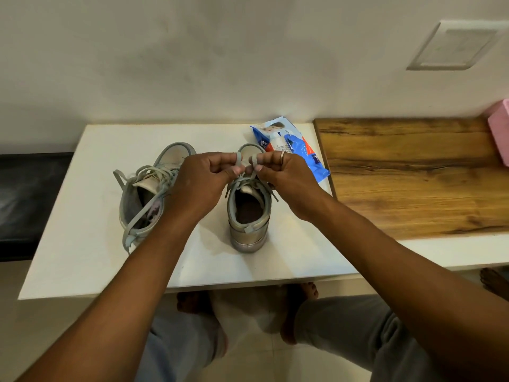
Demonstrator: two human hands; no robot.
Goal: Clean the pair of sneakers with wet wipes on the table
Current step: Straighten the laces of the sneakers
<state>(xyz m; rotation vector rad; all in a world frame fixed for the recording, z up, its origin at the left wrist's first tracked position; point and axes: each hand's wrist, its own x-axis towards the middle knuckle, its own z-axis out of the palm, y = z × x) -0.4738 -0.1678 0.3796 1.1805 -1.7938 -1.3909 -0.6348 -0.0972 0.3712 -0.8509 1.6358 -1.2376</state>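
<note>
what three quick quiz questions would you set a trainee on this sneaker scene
1. True or false: the left hand and the right hand both pinch the laces of the sneaker nearer the wipes pack.
2. Where does the wipes pack lie? A) inside a sneaker B) on the white table, beyond the sneakers, beside the wooden top C) in the left hand
3. Fill in: the laces of the other sneaker hang ____, touched by no hand.

Key: 1 true; 2 B; 3 loose
</note>
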